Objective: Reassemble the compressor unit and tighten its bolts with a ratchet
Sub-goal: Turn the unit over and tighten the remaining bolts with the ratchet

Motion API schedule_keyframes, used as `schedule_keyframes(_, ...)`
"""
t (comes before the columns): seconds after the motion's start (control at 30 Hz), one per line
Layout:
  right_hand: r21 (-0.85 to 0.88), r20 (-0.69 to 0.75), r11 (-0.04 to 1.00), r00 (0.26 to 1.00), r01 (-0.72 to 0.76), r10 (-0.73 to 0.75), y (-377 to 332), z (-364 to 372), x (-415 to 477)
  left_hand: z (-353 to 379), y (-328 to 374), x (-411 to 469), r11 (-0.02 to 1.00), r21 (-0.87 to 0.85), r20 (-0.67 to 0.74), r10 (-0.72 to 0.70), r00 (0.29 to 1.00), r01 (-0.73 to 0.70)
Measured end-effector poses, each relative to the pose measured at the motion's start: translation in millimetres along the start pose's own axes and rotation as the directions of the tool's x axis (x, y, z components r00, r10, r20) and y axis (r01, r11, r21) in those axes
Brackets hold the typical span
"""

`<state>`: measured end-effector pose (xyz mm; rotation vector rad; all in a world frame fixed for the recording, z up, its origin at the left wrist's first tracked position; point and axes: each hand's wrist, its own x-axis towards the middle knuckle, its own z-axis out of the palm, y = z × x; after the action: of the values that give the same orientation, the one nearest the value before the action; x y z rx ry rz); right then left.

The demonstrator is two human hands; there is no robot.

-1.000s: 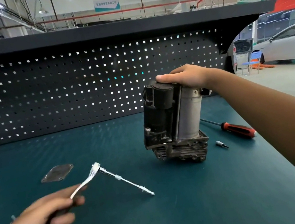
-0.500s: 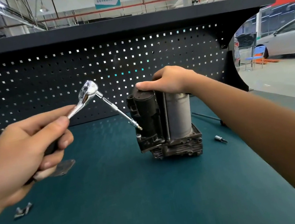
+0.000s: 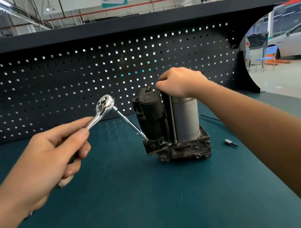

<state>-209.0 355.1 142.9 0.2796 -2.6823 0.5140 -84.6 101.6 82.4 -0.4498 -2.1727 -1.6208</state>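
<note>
On the teal-topped workbench [image 3: 162,211], with the dark pegboard [image 3: 42,92] rising behind it and a white car [image 3: 300,39] parked out past the right end, the compressor unit [image 3: 184,120] stands upright a little right of centre, near the back of the mat. It has a black housing on its left side, a grey cylinder on its right, and a ribbed metal base flat on the mat.

The person's right hand [image 3: 182,82] sits on top of the unit, fingers curled down over its upper edge and gripping it. The left hand [image 3: 53,156] is raised to the left of the unit, fingers and thumb wrapped round the handle of the ratchet [image 3: 104,107], whose chrome head points up toward the pegboard. From that head a thin extension bar [image 3: 130,125] slants down to the right, its tip meeting the black block at the foot of the housing.

A dark tool shaft [image 3: 209,117] lies on the mat behind the right forearm, and a small loose bit [image 3: 230,142] lies just right of the base.
</note>
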Motion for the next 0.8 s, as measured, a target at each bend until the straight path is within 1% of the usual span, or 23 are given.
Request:
schedule_keyframes(0.2, -0.004, 0.004, 1.000, 1.000, -0.001, 0.001, 0.4, -0.1, 0.6, -4.1, 1.4, 0.8, 0.999, 0.038, -0.015, 0.020, 1.000, -0.020)
schedule_keyframes(0.43, 0.005, 0.029, 1.000, 1.000, 0.012, -0.012, -0.6, -2.4, -1.3, -9.1, 11.4, 7.3, 0.985, 0.169, 0.001, 0.046, 0.999, -0.045)
schedule_keyframes(0.57, -0.001, 0.140, 0.999, 0.989, 0.044, -0.043, -0.9, -7.1, -0.7, -9.9, 18.9, 15.9, 0.962, 0.265, 0.029, 0.066, 0.997, -0.071)
schedule_keyframes(0.63, 0.022, 0.190, 0.997, 0.979, 0.073, -0.076, -1.7, -9.1, 0.1, -10.9, 25.8, 21.4, 0.950, 0.306, 0.039, 0.049, 0.998, -0.058)
schedule_keyframes(0.7, 0.066, 0.218, 0.989, 0.966, 0.131, -0.142, -1.5, -12.1, -0.2, -9.7, 33.7, 27.4, 0.936, 0.349, 0.053, 0.032, 0.998, -0.048)
schedule_keyframes(0.8, 0.095, 0.200, 0.975, 0.955, 0.202, -0.217, -2.0, -13.3, -4.7, -6.5, 44.2, 33.8, 0.892, 0.445, 0.088, 0.039, 0.995, -0.074)
